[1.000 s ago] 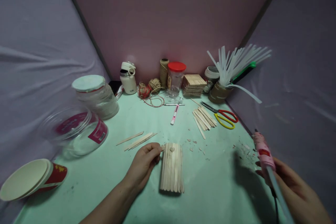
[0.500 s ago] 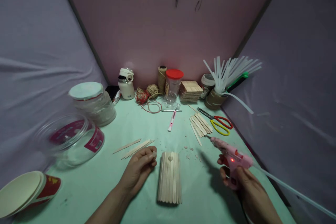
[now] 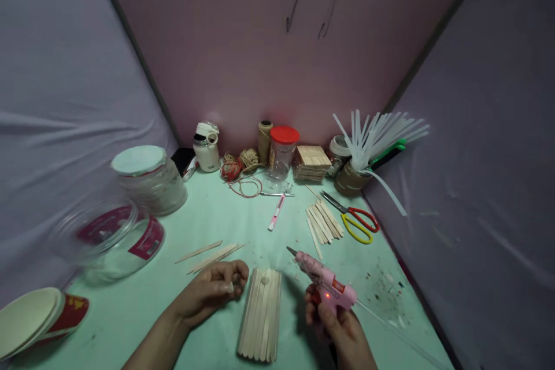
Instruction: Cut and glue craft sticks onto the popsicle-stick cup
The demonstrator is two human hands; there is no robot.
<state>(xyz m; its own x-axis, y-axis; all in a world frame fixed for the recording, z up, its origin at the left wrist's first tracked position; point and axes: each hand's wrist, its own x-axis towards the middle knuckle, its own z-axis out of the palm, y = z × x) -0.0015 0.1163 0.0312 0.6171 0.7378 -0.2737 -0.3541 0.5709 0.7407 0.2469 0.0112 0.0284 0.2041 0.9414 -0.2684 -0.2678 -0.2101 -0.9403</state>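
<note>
My right hand [image 3: 340, 329] is wrapped around a pink hot glue gun [image 3: 325, 280], whose red light glows and whose nozzle points up and left. A clear glue stick trails from its back. My left hand [image 3: 212, 289] is closed in a pinch just left of a panel of craft sticks; what sits between the fingertips, if anything, is too small to make out. The craft-stick panel [image 3: 260, 324] lies on the table between my hands, with a small wooden heart [image 3: 264, 280] near its top end. Several loose craft sticks [image 3: 214, 257] lie beyond my left hand.
More craft sticks [image 3: 323, 222], scissors [image 3: 351, 214] and a pink craft knife [image 3: 276, 213] lie farther back. Glue sticks fill a brown holder [image 3: 350, 179]. Clear tubs [image 3: 151, 243], paper cups [image 3: 78, 315] and a jar [image 3: 151, 185] stand at left. Wood scraps [image 3: 390, 289] litter the right.
The glue gun in my right hand has moved left, closer to the craft-stick panel. My left hand stays pinched beside it. The whole view has shifted slightly.
</note>
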